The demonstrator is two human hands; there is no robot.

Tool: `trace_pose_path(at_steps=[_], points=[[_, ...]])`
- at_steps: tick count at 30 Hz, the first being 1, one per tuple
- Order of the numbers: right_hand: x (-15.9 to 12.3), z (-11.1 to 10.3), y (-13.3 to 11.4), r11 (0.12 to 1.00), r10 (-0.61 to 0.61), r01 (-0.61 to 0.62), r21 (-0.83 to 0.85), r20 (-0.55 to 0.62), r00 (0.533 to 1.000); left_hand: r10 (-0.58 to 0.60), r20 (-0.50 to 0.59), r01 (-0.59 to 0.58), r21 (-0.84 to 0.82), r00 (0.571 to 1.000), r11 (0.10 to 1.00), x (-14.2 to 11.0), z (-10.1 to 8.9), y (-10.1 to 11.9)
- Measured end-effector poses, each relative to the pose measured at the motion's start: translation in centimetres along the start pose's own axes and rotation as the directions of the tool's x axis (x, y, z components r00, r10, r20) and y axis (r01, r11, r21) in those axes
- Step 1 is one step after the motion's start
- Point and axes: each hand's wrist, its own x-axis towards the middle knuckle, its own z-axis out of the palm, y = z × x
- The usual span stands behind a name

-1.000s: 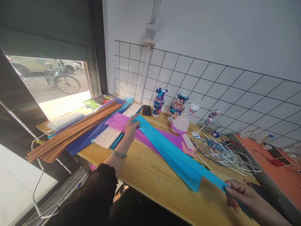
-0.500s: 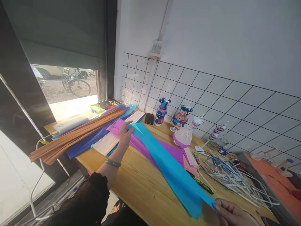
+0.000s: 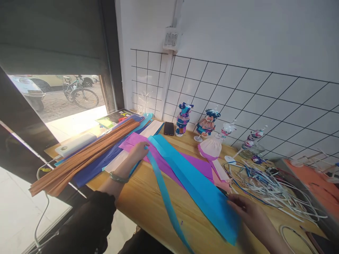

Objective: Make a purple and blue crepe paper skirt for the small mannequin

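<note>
The left hand [image 3: 140, 151], over a purple sheet [image 3: 132, 140], has its fingers pinching 1 end of a narrow blue strip [image 3: 166, 201], which trails down across the surface [image 3: 143, 199]. Beside it slants a wide blue sheet [image 3: 197, 184], partly over the purple one. The right hand [image 3: 246, 206] is by its right end; from here I can't tell whether those fingers grip anything. 4 dressed figures [image 3: 183, 120] stand near the wall [image 3: 238, 31].

on the table [image 3: 143, 201], the phone [image 3: 168, 128] lies behind the sheet [image 3: 198, 180] and left of the mannequins [image 3: 183, 118].
</note>
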Motion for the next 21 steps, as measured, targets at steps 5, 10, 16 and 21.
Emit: trace_pose_path(at_steps=[5, 10, 16, 21], points=[[3.7, 2.6, 0.6, 0.969, -0.132, 0.127, -0.211, -0.01, 0.991, -0.067, 0.028, 0.063, 0.117, 0.997, 0.991, 2.8, -0.1, -1.9], [4.6, 3.1, 1.5, 0.961, -0.05, 0.066, -0.268, 0.066, 0.997, -0.074, 0.023, 0.067, 0.206, 0.997, 0.976, 5.0, -0.5, -2.5], [4.7, 2.7, 0.9, 0.964, -0.07, 0.092, -0.25, 0.098, 0.993, -0.009, 0.027, 0.003, 0.221, 1.0, 0.975, 7.0, 0.0, -1.5], [3.9, 2.4, -0.5, 0.964, -0.095, 0.1, -0.248, 0.032, 0.995, 0.011, 0.146, -0.031, 0.134, 0.989, 0.991, 9.4, 1.3, -1.6]])
